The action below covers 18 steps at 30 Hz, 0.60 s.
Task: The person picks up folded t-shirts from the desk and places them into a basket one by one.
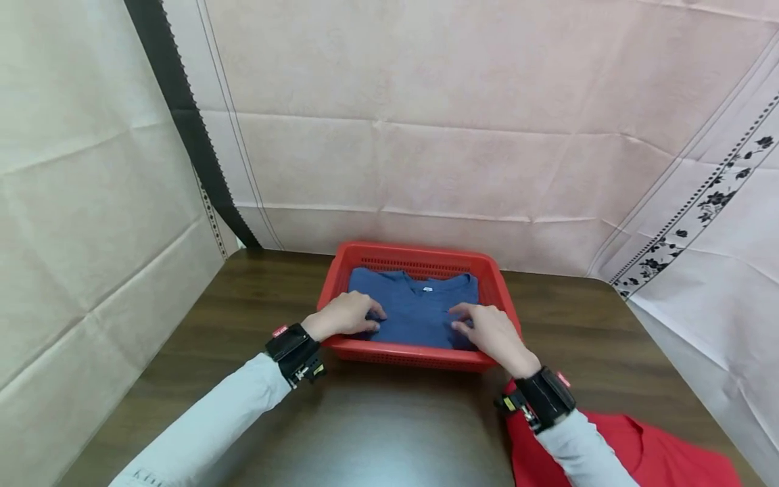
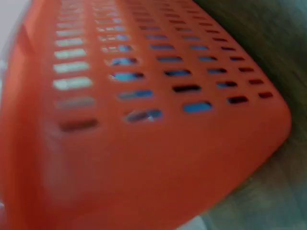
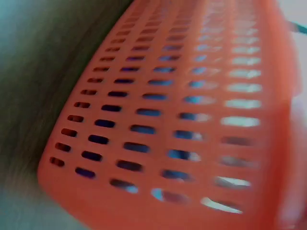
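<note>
Both hands (image 1: 420, 325) rest on shirt (image 1: 416, 308), collar pointing away.

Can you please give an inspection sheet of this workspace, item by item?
Surface: dark wooden table.
Job's things: folded blue T-shirt lies inside red slotted plastic basket.
Clutter: red garment on the table's near right corner.
Hands: left hand and right hand both rest on the T-shirt, fingers bent.
Cables: nothing seen.
Surroundings: pale creased sheets hang behind and at both sides.
</note>
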Motion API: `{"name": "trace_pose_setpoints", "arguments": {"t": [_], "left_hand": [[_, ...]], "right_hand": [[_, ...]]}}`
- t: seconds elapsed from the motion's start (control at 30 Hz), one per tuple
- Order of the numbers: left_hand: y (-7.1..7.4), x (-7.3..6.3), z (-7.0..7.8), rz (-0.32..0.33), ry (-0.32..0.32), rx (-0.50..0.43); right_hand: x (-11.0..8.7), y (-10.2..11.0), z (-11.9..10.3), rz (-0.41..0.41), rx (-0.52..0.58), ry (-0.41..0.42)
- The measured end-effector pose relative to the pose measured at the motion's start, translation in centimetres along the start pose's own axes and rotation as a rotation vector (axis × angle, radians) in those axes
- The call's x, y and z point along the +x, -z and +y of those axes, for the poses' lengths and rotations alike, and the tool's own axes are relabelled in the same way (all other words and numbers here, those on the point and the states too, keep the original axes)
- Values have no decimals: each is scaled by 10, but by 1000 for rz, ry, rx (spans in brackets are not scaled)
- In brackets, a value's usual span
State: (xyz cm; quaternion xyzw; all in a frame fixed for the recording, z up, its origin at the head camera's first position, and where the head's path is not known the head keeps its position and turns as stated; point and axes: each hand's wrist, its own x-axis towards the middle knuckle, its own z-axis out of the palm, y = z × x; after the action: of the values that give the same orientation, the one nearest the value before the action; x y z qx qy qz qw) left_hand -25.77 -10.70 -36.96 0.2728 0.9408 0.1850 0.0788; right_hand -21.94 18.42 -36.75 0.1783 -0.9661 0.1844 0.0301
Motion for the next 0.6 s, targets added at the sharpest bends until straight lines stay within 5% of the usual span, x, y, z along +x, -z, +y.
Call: {"name": "trace_pose_setpoints", "arguments": {"t": [0.13, 0.23, 0.3, 0.4, 0.6], "left_hand": [[3, -15, 28, 318, -25, -91], [2, -35, 61, 445, -101, -204], [-3, -47, 83, 442, -154, -294], [-20, -57, 107, 356, -205, -404], [-69, -49, 136, 162, -199, -536]], "right_hand": [[-31, 12, -5, 280, -68, 33], [-62, 22, -1, 410, -132, 28], [-85, 28, 7, 465, -172, 0], [-121, 36, 29, 478, -208, -103], [-195, 48, 104, 301, -255, -389]]}}
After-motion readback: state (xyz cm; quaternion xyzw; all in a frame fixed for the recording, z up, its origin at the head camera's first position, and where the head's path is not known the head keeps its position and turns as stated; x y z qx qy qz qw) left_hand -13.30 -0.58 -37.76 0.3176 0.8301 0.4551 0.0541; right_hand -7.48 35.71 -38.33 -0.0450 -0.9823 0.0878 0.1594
